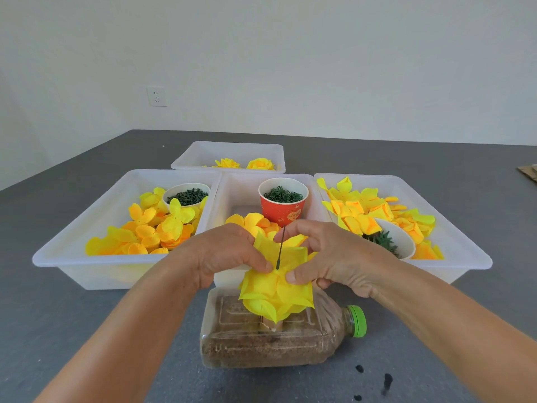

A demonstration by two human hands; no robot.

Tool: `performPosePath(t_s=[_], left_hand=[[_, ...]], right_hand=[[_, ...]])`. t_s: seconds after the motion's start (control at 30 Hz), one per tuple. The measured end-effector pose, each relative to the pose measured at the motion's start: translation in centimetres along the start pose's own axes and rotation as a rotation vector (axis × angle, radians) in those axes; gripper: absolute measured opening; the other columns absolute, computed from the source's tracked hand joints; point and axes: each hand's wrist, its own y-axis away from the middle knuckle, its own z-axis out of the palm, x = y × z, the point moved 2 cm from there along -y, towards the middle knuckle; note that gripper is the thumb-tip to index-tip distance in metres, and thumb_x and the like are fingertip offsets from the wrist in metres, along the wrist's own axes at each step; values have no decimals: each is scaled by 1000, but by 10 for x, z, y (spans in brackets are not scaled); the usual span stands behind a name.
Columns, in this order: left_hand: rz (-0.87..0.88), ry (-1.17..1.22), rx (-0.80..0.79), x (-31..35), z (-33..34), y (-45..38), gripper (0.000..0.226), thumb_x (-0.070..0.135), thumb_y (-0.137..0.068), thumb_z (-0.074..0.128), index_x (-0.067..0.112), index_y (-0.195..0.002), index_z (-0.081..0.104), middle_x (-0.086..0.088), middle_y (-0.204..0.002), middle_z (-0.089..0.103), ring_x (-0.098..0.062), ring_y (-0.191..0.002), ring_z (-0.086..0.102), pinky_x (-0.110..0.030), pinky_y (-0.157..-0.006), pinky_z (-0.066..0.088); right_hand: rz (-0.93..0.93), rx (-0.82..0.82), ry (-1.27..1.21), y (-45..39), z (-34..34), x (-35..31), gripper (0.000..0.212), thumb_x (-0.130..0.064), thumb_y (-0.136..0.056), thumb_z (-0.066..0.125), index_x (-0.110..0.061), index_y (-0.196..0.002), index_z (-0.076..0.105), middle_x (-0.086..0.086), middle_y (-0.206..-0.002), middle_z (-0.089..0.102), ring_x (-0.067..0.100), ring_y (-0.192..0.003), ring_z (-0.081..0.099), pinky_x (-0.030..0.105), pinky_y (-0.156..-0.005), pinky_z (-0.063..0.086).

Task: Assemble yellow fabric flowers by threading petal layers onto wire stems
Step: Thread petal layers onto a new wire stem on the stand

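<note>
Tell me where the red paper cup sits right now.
In the head view the red paper cup stands at the back of the middle white tray, just beyond both hands, filled with dark green rings.

You have a single view, from the camera on your head, looking forward and down across the grey table [72,301] toward the white wall [261,53]. It sits close over your left hand [223,254] and right hand [328,254], with the white trays [87,271] just beyond them at mid-frame

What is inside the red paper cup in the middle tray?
The red paper cup is filled to its rim with small dark green rings. Anything beneath that top layer is hidden.
</note>
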Motion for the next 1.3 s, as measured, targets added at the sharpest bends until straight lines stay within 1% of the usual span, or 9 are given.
performPosePath(t_s=[0.17, 0.3, 0.4, 0.5, 0.67, 0.8, 1.03, 1.23, 1.3], left_hand=[[17, -26, 1, -7, -6, -3, 52, 16, -57, 80, -13, -98, 65, -17, -97, 66, -26, -95, 60, -43, -105, 40], [55, -15, 8, -9, -7, -3, 6, 8, -73, 76, 4, -77, 74, -3, -76, 69, -13, -78, 61, -24, -80, 49], [94, -64, 62, -11, -8, -3, 41, 17, -57, 84, -2, -90, 68, -17, -90, 66, -18, -85, 57, -39, -83, 48], [225, -132, 170, -7, -8, 2, 53, 17, -55, 86, 22, -103, 63, 5, -110, 63, -11, -107, 54, -25, -85, 45], [492, -197, 170, -2, -8, 9, 35, 4, -60, 84, 30, -81, 72, 16, -117, 58, 7, -110, 51, 0, -82, 35], [514, -188, 171, -4, -5, 10, 25, 3, -65, 82, 25, -74, 76, 13, -102, 65, 4, -100, 57, -10, -86, 41], [488, -233, 223, -5, 0, 11, 15, 20, -63, 85, 29, -70, 76, 17, -94, 67, 8, -95, 56, -4, -78, 38], [442, -158, 197, -7, 6, 6, 19, 13, -64, 84, 28, -59, 73, 14, -86, 70, 7, -84, 60, 1, -71, 39], [443, -146, 155, -7, 6, 5, 18, 9, -65, 83, 23, -59, 73, 12, -84, 71, 6, -82, 62, -3, -71, 42]], right_hand=[[-109, 38, 126, 6, 0, -5, 27, -4, -70, 76, -27, -82, 71, 0, -92, 62, 10, -75, 51, 22, -62, 46], [-173, 102, 73, 4, -1, -3, 12, -20, -70, 79, -29, -68, 72, 0, -99, 67, 11, -99, 56, 20, -77, 43], [-189, 122, 17, 1, 4, 2, 16, -17, -65, 84, -27, -62, 71, -5, -99, 67, 6, -103, 56, 16, -75, 39], [-176, 134, 34, -1, 5, 6, 16, -16, -62, 85, -26, -61, 72, -9, -103, 65, 1, -102, 56, 12, -68, 34], [-183, 102, 53, -6, 2, 4, 13, -14, -63, 85, -19, -68, 74, 5, -102, 69, 15, -101, 61, 26, -85, 48], [-150, 69, 29, -10, 0, 4, 15, -12, -63, 85, -22, -64, 74, 1, -98, 72, 0, -92, 61, 7, -69, 43], [-79, -12, -94, -17, -4, 12, 19, -10, -65, 83, -26, -60, 74, 1, -95, 74, 7, -101, 63, 13, -78, 45], [-76, -3, -148, -17, -6, 20, 15, -6, -65, 82, -18, -66, 74, 7, -107, 70, 13, -107, 61, 11, -71, 48], [-74, -38, -133, -16, -10, 19, 15, -4, -66, 80, -18, -67, 74, 10, -108, 69, 16, -109, 60, 17, -83, 49]])
